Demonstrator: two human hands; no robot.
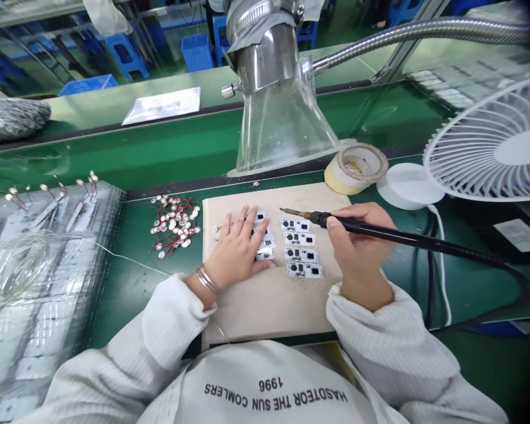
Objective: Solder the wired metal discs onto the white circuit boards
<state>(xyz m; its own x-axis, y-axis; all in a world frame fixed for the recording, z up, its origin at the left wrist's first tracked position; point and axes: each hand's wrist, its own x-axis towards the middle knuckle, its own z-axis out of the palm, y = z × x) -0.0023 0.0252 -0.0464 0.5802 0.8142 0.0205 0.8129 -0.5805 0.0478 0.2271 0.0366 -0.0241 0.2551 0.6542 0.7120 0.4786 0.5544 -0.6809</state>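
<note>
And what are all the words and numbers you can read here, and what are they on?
"HASDTEOR THE SUN COMLERS": front of the worker's clothing, upside down in this view.
"1996": same clothing, also upside down.
White label on the black box: too blurred to read.
Small circuit boards: any markings are too small to read.

We've our L hand (238, 247) over some white PCBs (265, 254), R hand (363, 250) gripping soldering iron (357, 225) nr 4 other boards (301, 254).
</note>
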